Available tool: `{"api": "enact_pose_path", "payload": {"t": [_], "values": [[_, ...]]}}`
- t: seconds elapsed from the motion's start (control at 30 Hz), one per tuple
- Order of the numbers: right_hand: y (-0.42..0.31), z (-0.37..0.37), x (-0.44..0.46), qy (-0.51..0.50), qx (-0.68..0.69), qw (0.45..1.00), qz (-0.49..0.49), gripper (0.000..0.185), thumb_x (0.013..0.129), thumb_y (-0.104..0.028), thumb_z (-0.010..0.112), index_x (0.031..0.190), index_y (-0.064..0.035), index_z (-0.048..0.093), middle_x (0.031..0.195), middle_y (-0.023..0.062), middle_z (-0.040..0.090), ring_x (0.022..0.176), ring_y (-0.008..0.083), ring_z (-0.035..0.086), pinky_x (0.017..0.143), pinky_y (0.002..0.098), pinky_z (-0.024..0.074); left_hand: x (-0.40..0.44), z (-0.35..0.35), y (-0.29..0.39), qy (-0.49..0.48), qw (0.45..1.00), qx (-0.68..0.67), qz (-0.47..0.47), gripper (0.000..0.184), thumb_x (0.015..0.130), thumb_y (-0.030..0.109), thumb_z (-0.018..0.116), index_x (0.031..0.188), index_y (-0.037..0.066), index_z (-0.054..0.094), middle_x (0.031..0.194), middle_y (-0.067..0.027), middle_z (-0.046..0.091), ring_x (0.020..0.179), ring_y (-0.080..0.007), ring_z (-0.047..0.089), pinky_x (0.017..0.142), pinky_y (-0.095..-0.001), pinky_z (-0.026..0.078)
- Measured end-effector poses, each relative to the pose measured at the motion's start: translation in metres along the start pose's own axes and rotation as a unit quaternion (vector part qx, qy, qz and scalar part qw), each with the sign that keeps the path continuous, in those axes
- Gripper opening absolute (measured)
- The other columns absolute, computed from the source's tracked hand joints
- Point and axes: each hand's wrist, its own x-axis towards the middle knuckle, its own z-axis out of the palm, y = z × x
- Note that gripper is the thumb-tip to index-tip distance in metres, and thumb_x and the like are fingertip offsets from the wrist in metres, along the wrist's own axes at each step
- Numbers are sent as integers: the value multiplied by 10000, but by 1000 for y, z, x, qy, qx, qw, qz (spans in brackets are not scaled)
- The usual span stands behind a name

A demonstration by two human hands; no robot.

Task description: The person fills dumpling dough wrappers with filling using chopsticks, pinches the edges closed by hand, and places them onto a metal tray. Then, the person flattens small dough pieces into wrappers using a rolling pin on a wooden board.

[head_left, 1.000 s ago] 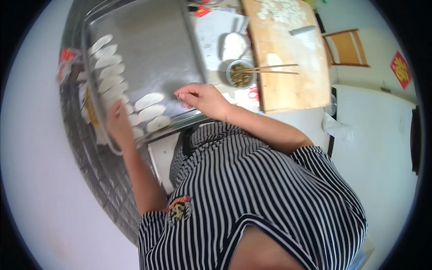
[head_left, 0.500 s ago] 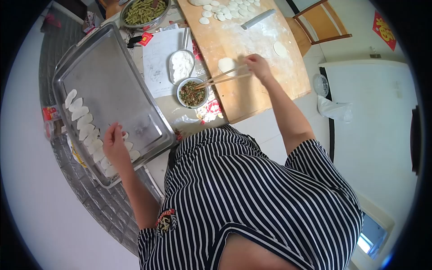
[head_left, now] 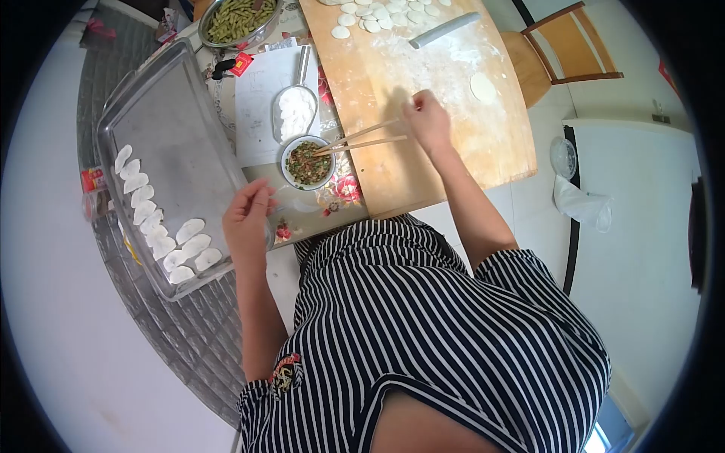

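My right hand point(head_left: 430, 124) is closed above the wooden board, just off the upper ends of a pair of chopsticks point(head_left: 362, 142). Whatever it may hold is hidden, and its fingertips are blurred. The chopsticks lean in a bowl of chopped filling point(head_left: 308, 163). My left hand point(head_left: 248, 223) is at the tray's near right edge, fingers loosely bent and apart, nothing visible in them. Filled, folded dumplings point(head_left: 141, 195) lie in rows along the left and near sides of the metal tray point(head_left: 177, 128). A single flat dough wrapper point(head_left: 482, 88) rests on the board's right side.
Several small dough pieces point(head_left: 371, 25) and a grey rolling pin point(head_left: 445, 31) lie at the back of the floured board point(head_left: 408, 177). A scoop of white flour point(head_left: 294, 113) sits on paper behind the bowl. A metal bowl of green pods point(head_left: 238, 21) stands farther back, and a chair point(head_left: 574, 45) at right.
My left hand has moved right, away from the dumplings in the tray. The wrapper beside the chopsticks is no longer visible on the board. My right hand has come off the chopsticks' ends.
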Motion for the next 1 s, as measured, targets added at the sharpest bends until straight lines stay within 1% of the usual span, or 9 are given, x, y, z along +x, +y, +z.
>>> {"api": "enact_pose_path", "payload": {"t": [0.17, 0.27, 0.33, 0.4, 0.43, 0.47, 0.57, 0.7, 1.0], "values": [[-73, -78, -53, 25, 331, 942, -43, 188, 936, -167, 684, 1052, -29, 632, 810, 65, 691, 634, 154, 634, 579, 265, 505, -13, 50, 19, -163, 958, -217, -96, 391, 1037, 207, 554, 1361, -13, 557, 1124, -122, 693, 1021, -234, 668, 938, -317, 516], [-112, -89, -95, -187, 532, 825, -39, 155, 986, -131, 639, 1054, 6, 615, 824, 55, 687, 601, 87, 599, 569, 214, 507, -15, 80, 32, -255, 861, -407, -166, 478, 1067, 251, 483, 1432, -52, 433, 1274, -145, 618, 1118, -236, 628, 977, -376, 507], [-117, -78, -113, -280, 551, 786, -20, 149, 989, -138, 639, 1059, -7, 625, 846, 55, 694, 612, 90, 606, 583, 205, 519, -23, 86, 64, -250, 962, -105, -43, 488, 1070, 272, 473, 1439, -41, 408, 1308, -154, 591, 1159, -249, 608, 1011, -383, 490], [-112, -59, -125, -328, 522, 787, -23, 172, 994, -174, 637, 1061, -16, 629, 854, 53, 695, 626, 90, 610, 596, 213, 527, -27, 88, 66, -216, 950, 214, 66, 498, 1073, 293, 463, 1445, -29, 382, 1341, -163, 564, 1199, -261, 588, 1045, -390, 473], [-108, -50, -128, -364, 491, 791, -26, 196, 999, -210, 635, 1062, -25, 633, 862, 50, 697, 640, 90, 615, 610, 221, 534, -25, 91, 50, -196, 970, -141, -14, 470, 1069, 291, 473, 1413, -22, 407, 1342, -161, 558, 1220, -266, 572, 1049, -403, 474], [-102, -47, -127, -371, 490, 788, -29, 196, 999, -210, 635, 1062, -25, 633, 862, 50, 697, 640, 90, 615, 610, 221, 534, -20, 93, 31, -151, 860, -480, -86, 443, 1064, 290, 484, 1381, -15, 432, 1344, -160, 552, 1242, -270, 557, 1053, -415, 475], [-53, -39, -107, -509, 247, 824, 27, 450, 978, -399, 646, 1222, -24, 596, 946, 51, 676, 778, 101, 632, 689, 264, 545, -5, 71, -5, -64, 870, -487, -46, 408, 1059, 264, 496, 1368, 1, 447, 1339, -167, 556, 1244, -286, 563, 1030, -437, 507], [3, -7, -85, -400, 266, 875, 64, 817, 939, -390, 696, 1550, -52, 272, 1110, 97, 613, 967, 152, 590, 785, 252, 507, -10, 28, -19, 32, 854, -516, -67, 380, 1053, 198, 506, 1364, -15, 457, 1386, -184, 534, 1323, -301, 514, 1107, -440, 470], [-58, 19, -51, -318, 202, 909, -181, 279, 971, -249, 675, 1154, -42, 708, 999, 36, 629, 863, 114, 597, 756, 238, 490, -24, 8, -39, 91, 869, -470, -124, 377, 1057, 208, 468, 1373, 2, 458, 1351, -171, 565, 1259, -303, 572, 1014, -391, 529]]}}
